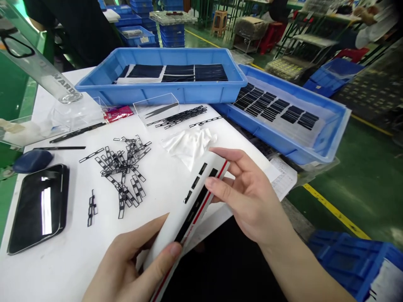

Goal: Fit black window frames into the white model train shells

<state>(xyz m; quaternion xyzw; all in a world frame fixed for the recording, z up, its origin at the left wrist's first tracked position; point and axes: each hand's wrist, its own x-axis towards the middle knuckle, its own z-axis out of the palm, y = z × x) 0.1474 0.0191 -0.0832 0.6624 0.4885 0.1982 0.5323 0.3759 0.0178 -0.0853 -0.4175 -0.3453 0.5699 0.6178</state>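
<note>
A long white bar-shaped piece (176, 214) with a black strip, a red stripe and small dark rectangles slants over the table's front edge. My left hand (135, 256) is closed around its lower part, thumb on the front face. At the upper end my right hand (245, 188) grips it, with the thumb on the black strip and the fingers partly hidden behind. Just beyond that end lies a crumpled white cloth (192, 144). Left of it, thin black slotted frames (124, 165) are heaped loosely on the white table (72, 256).
More black strips (181, 116) lie near tweezers (162, 110) at the back. Behind stand a blue tray (157, 93) and another blue tray (327, 147), both holding dark pieces. A black-screened device (37, 209), a blue pouch (33, 161) and a clear cylinder (47, 67) occupy the left side.
</note>
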